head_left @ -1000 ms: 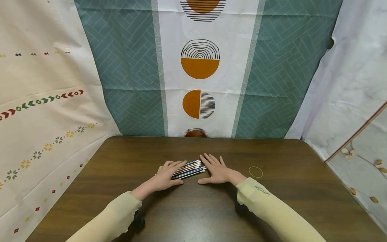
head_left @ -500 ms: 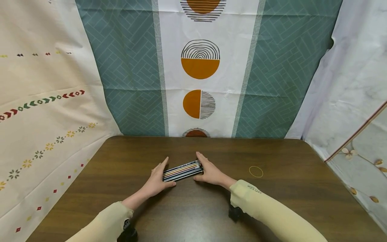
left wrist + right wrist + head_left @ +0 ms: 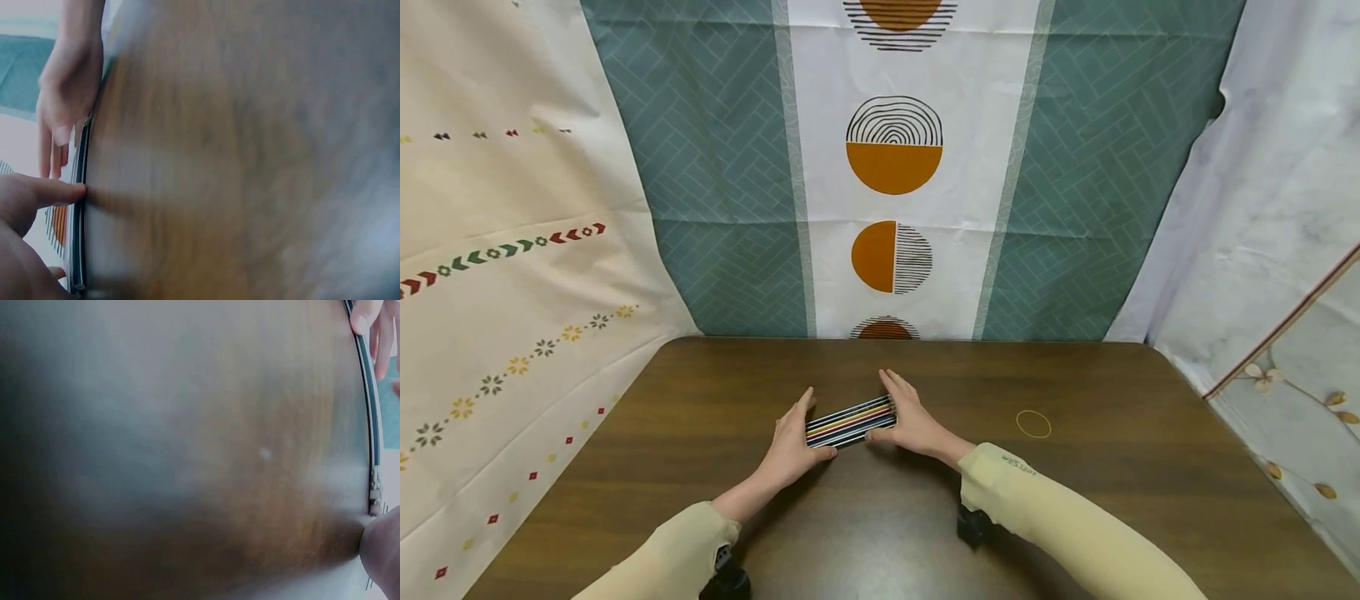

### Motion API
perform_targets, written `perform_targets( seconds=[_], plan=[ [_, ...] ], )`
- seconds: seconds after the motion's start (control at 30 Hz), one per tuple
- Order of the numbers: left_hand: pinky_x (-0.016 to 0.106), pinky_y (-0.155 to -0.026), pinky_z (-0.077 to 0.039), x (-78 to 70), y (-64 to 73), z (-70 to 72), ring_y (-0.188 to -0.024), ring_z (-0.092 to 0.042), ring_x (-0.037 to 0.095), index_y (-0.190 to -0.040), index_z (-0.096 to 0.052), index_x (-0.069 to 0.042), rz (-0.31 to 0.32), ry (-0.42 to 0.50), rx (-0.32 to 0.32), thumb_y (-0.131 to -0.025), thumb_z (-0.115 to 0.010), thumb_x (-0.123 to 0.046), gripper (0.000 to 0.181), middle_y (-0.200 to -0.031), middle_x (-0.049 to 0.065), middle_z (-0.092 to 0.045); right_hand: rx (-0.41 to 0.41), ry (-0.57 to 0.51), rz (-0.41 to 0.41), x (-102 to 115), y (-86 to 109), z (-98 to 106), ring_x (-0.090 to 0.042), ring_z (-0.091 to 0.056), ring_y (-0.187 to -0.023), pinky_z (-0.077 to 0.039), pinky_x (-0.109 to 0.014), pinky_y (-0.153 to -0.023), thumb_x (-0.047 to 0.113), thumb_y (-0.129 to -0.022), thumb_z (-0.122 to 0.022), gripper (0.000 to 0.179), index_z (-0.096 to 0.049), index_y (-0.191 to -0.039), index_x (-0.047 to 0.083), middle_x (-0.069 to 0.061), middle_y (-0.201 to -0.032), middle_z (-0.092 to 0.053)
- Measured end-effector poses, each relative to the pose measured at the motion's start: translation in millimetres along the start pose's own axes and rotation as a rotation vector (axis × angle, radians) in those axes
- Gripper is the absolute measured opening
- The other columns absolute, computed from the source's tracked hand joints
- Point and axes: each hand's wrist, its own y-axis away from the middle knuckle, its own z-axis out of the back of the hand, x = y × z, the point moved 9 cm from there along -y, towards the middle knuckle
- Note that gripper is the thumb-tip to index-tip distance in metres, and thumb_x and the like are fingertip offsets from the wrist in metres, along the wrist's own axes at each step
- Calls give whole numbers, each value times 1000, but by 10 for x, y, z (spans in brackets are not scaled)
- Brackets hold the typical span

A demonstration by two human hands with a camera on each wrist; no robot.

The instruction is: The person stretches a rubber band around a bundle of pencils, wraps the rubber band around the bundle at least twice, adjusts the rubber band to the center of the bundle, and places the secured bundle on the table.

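Observation:
A row of pencils (image 3: 848, 422), dark ones with a yellow and a red one among them, lies side by side and slanted on the table. My left hand (image 3: 790, 437) holds its left end, thumb along the near side and the other fingers on the far side. At the opposite end my right hand (image 3: 910, 419) spans the row between thumb and fingers, covering the eraser ends. In the left wrist view my thumb (image 3: 62, 192) touches the dark nearest pencil (image 3: 80, 219). Metal ferrules (image 3: 375, 487) show close to my right hand in the right wrist view.
The dark brown wooden table (image 3: 865, 517) has a thin yellow rubber band (image 3: 1033, 424) lying on it, right of my right hand. A patterned curtain (image 3: 730, 167) hangs behind the table, with pale cloths at both sides.
My left hand has moved left to the pencils' far-left end, uncovering more of them. My right hand has come left from beside the erasers onto that end. The pencils sit closer together, shifted slightly left.

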Motion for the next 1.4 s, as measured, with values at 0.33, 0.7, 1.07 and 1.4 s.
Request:
perform_targets(
  seconds=[0.33,0.7,1.07,1.4],
  plan=[
    [67,-116,-9,-12,17,-30,-141,-28,51,-154,-20,3,2,56,-31,-71,-83,-3,105,-151,29,-39,16,45,42,-11,-133,-14,-36,-20,-152,-25,-56,-118,23,-81,-66,93,-18,-157,2,-16,-164,-21],
    [63,-114,-25,22,8,-24,-136,-36,49,-153,-25,2,28,35,-20,-72,-83,-5,100,-149,28,-42,89,27,51,22,-135,-55,-40,-14,-151,-23,-61,-116,23,-80,-70,96,-17,-158,5,-19,-165,-15],
    [58,-107,-33,2,54,-23,-133,-35,44,-149,-35,1,-34,-11,-15,-79,-80,-6,83,-142,23,-51,148,40,55,63,-148,-91,-44,-13,-147,-23,-66,-113,26,-84,-75,92,-22,-157,7,-22,-164,-11],
    [57,-102,-32,-57,55,-7,-127,-42,40,-145,-41,1,-99,-105,-3,-80,-80,-12,77,-137,21,-55,187,56,44,-13,-141,-26,-36,-21,-145,-28,-60,-112,30,-80,-76,92,-27,-156,12,-14,-163,-21]
  ],
)
